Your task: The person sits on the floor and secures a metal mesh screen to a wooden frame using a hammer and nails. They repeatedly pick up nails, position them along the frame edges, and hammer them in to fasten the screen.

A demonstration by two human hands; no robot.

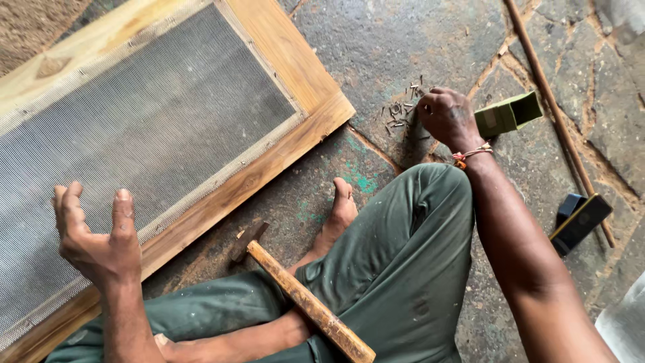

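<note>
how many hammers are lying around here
1: a wooden-handled hammer lies on the stone floor across the person's folded legs, head near the wooden mesh frame. Others may lie out of view.

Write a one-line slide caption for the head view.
Seated on a stone floor, right hand reaches into scattered nails; left hand hovers open over a wood-framed mesh screen; hammer rests nearby.

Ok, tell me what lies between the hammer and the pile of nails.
In the head view, the person's bent leg in green trousers and their bare foot lie between the hammer and the nails.
</note>
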